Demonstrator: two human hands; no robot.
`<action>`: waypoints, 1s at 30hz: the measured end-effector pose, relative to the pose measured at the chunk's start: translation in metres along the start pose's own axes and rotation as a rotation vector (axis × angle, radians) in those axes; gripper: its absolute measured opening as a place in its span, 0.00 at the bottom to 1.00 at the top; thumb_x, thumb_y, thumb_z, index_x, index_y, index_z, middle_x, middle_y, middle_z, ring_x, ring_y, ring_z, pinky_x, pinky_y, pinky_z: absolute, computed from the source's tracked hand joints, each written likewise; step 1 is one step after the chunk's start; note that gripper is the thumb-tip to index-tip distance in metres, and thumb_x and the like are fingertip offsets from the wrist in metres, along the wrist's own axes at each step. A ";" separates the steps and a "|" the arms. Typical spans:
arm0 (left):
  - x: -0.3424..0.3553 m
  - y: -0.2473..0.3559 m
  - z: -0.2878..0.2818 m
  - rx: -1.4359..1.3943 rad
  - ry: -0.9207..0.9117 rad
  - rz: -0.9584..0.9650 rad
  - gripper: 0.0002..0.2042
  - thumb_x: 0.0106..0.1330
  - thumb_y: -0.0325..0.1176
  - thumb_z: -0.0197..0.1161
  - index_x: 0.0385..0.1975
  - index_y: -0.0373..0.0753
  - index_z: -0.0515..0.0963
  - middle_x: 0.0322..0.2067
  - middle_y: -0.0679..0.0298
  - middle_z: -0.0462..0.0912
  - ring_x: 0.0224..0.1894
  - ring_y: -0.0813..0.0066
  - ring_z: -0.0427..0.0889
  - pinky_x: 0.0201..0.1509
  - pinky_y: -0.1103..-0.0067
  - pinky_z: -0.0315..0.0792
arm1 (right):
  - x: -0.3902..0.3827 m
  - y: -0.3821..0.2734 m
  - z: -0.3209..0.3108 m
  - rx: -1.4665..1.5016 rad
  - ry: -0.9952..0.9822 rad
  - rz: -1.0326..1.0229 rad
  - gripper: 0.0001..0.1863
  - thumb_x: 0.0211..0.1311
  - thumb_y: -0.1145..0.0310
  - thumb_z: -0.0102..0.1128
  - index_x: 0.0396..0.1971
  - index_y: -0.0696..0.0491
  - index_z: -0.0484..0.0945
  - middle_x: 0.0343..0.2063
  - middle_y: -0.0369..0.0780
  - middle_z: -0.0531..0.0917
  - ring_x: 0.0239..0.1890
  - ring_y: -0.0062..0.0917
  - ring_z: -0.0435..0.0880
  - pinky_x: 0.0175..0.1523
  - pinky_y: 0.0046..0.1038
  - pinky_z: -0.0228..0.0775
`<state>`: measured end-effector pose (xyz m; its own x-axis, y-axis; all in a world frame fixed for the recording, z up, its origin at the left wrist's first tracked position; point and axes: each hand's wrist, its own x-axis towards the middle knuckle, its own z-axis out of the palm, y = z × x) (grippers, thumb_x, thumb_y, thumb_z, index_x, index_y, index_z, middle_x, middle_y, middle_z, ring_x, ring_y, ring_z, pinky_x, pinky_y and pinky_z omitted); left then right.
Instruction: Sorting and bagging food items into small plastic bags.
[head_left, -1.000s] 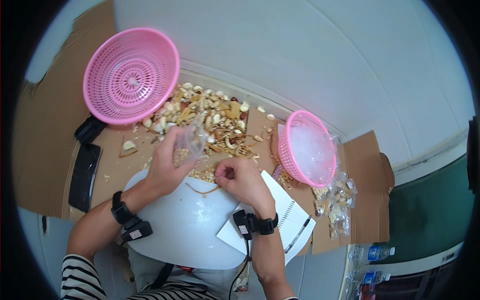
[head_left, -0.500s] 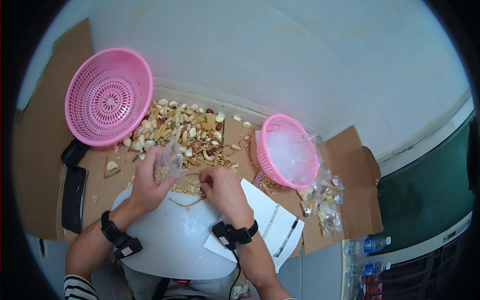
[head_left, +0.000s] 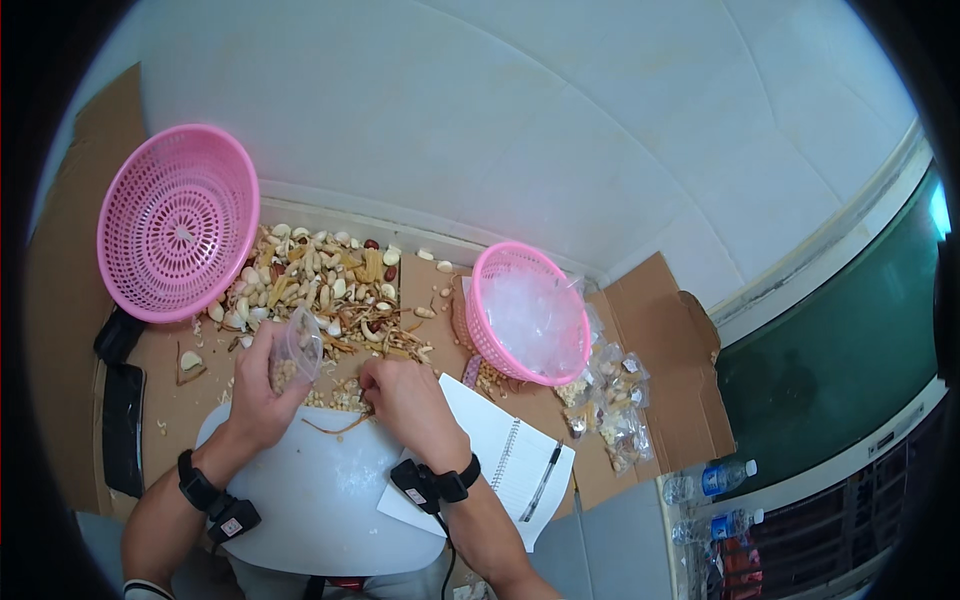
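My left hand [head_left: 258,398] is closed round a small clear plastic bag [head_left: 308,342], tilted with its mouth upward. Pale, bean-like pieces show through the bag's lower part. Beside it, my right hand [head_left: 412,402] reaches down with bent fingers pressed together at a heap of small pale pieces [head_left: 340,394]. Whatever those fingertips pinch is hidden behind the hand. Just beyond both hands spreads a mixed pile [head_left: 318,278] of peanuts in shells, whitish slices, red dates and thin brown roots. A long brown root strand [head_left: 335,430] lies at the near edge of the cardboard.
An empty pink basket [head_left: 180,225] leans at the left. Another pink basket [head_left: 478,318] at the right holds clear bags. Several filled bags [head_left: 622,410] lie beside it. An open notebook [head_left: 490,440] carries a pen [head_left: 540,482]. A white stool-like surface [head_left: 320,500] is in front of me.
The whole view has shifted, so the scene sits further left and slightly lower. My left hand still holds the bag, and my right hand remains at the small pale heap.
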<state>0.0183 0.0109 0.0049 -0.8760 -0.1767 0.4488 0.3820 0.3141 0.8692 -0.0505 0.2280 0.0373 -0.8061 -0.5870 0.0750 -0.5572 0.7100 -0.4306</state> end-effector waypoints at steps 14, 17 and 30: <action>-0.005 -0.021 0.007 0.040 0.111 0.136 0.13 0.64 0.23 0.65 0.46 0.35 0.71 0.35 0.65 0.71 0.39 0.75 0.72 0.45 0.76 0.70 | 0.003 0.008 0.024 -0.080 0.084 0.012 0.05 0.58 0.79 0.61 0.33 0.62 0.82 0.33 0.58 0.85 0.39 0.57 0.88 0.48 0.53 0.81; 0.000 -0.020 0.006 -0.038 0.017 0.002 0.12 0.63 0.21 0.64 0.45 0.36 0.72 0.36 0.62 0.74 0.38 0.72 0.75 0.47 0.74 0.71 | -0.002 0.011 0.021 -0.082 0.113 0.019 0.04 0.59 0.80 0.60 0.33 0.63 0.82 0.34 0.58 0.85 0.39 0.57 0.88 0.47 0.53 0.81; -0.001 -0.006 0.014 0.033 0.021 0.031 0.19 0.64 0.33 0.75 0.51 0.33 0.77 0.40 0.50 0.86 0.43 0.50 0.89 0.50 0.65 0.81 | -0.010 -0.007 -0.019 0.061 0.144 0.087 0.04 0.62 0.80 0.64 0.35 0.63 0.85 0.33 0.56 0.87 0.39 0.52 0.88 0.46 0.47 0.79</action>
<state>0.0126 0.0222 -0.0034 -0.8571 -0.1858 0.4804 0.3989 0.3506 0.8473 -0.0430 0.2364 0.0570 -0.8735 -0.4594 0.1611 -0.4743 0.7284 -0.4945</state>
